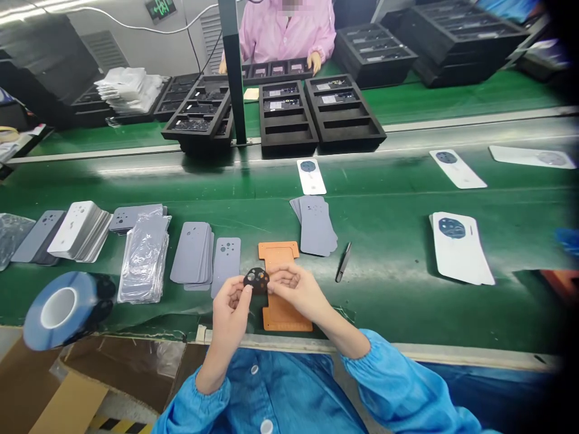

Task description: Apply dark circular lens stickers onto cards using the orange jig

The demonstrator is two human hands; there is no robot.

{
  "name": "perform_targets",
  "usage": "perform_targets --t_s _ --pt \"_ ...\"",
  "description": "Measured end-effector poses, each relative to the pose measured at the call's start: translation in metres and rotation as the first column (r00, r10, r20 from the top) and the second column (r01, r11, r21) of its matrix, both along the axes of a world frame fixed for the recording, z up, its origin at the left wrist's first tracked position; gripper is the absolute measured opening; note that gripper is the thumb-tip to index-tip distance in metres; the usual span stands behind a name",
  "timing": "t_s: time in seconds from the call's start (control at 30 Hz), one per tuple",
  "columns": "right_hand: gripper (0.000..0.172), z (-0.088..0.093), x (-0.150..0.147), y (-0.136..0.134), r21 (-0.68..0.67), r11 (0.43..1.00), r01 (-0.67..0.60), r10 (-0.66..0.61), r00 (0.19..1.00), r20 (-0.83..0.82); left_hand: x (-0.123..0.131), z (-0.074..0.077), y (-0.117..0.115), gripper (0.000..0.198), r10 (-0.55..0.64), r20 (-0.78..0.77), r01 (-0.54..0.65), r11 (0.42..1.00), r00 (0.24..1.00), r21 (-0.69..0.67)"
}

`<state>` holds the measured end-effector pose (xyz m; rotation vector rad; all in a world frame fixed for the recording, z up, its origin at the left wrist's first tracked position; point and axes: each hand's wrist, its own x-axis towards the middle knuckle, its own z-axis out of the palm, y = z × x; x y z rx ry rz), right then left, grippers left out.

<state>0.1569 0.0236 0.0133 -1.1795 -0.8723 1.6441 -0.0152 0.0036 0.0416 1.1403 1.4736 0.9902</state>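
Between my two hands I hold a round black adhesive piece with several holes (256, 278), shaped like a phone camera ring. My left hand (231, 304) pinches its lower left edge. The fingers of my right hand (296, 289) are closed on its right edge. Under my right hand lies an orange fixture (286, 316) with a shallow recess, partly hidden by the hand. A single grey phone back cover (227, 259) with camera holes lies just left of the fixture. Behind the fixture sits a small fanned stack of grey covers (315, 226). Dark tweezers (344, 263) rest to the right.
To the left stand more cover stacks (192, 253), a plastic-wrapped bundle (145, 259) and a blue tape roll (36, 319) at the edge. White covers with dark camera rings (465, 256) lie right. Beyond are black trays (289, 129) and a person in pink (284, 30).
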Motion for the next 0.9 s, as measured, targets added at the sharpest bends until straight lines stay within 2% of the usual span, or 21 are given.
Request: perform_targets --t_s 0.1,0.23,0.3,0.43,0.57,0.67,0.9 --pt "0.030 0.004 0.011 0.014 0.060 0.997 0.058 -0.062 0.996 0.065 -0.001 -0.004 0.000 0.023 -0.124 -0.104 0.120 0.992 0.987 -0.044" --pt "0.024 0.007 0.034 0.030 0.133 0.990 0.038 -0.074 0.959 0.273 -0.002 -0.003 0.003 0.021 -0.294 -0.317 0.271 0.956 0.902 -0.116" --pt "0.023 0.004 0.043 0.035 0.139 0.989 0.046 -0.095 0.923 0.373 0.000 0.000 0.007 0.019 -0.319 -0.416 0.293 0.948 0.852 -0.127" --pt "0.026 -0.007 0.050 0.037 0.156 0.986 0.055 -0.126 0.858 0.498 0.007 0.004 0.020 0.015 -0.293 -0.549 0.296 0.951 0.783 -0.084" --pt "0.029 -0.015 0.044 0.036 0.208 0.974 0.087 -0.194 0.796 0.574 0.013 -0.001 0.040 0.013 -0.281 -0.579 0.302 0.951 0.765 -0.062" --pt "0.030 -0.015 0.039 0.035 0.209 0.968 0.141 -0.236 0.797 0.556 0.017 -0.011 0.055 0.012 -0.281 -0.576 0.289 0.954 0.768 -0.080" --pt "0.031 -0.017 0.034 0.034 0.230 0.955 0.186 -0.288 0.766 0.575 0.023 -0.036 0.068 0.013 -0.254 -0.440 0.243 0.967 0.861 -0.081"
